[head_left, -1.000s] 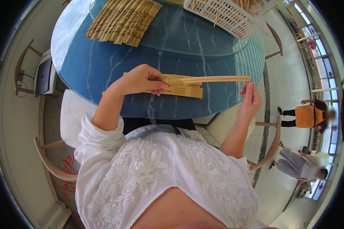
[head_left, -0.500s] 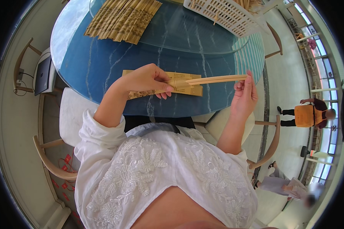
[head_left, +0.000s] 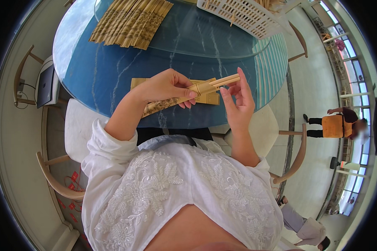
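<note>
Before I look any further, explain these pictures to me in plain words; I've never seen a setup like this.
There is no machine here: these are a person's own bare hands. All the pictures come from one wide fisheye camera worn on the head and looking down, so straight edges bend near the rim.

The left hand holds a narrow gold patterned paper-like sleeve. Slim pale wooden chopsticks stick out of its end, and the right hand is at their tips.

Beneath lie flat gold paper-like pieces on a round blue white-veined table. Farther off are a clear glass disc, a row of gold patterned sleeves at left, and a white slotted plastic basket of thin wooden sticks at right.
</note>
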A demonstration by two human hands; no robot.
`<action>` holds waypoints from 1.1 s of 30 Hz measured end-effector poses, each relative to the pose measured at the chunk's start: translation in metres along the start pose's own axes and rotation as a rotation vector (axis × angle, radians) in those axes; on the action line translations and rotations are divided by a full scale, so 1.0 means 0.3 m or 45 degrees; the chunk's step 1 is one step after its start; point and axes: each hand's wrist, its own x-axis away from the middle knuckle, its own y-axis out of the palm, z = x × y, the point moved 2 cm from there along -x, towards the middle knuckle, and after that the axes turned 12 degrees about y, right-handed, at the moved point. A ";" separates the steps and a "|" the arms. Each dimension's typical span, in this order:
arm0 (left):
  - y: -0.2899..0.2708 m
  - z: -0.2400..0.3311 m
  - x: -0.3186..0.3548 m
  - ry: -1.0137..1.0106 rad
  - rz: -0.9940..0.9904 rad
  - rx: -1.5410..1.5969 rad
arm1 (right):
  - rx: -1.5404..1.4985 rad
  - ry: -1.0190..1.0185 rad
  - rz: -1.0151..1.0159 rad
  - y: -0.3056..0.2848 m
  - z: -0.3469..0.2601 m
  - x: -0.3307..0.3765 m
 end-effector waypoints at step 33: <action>0.011 -0.103 0.171 -0.058 0.099 0.097 | -0.308 0.253 0.377 -0.139 0.016 -0.071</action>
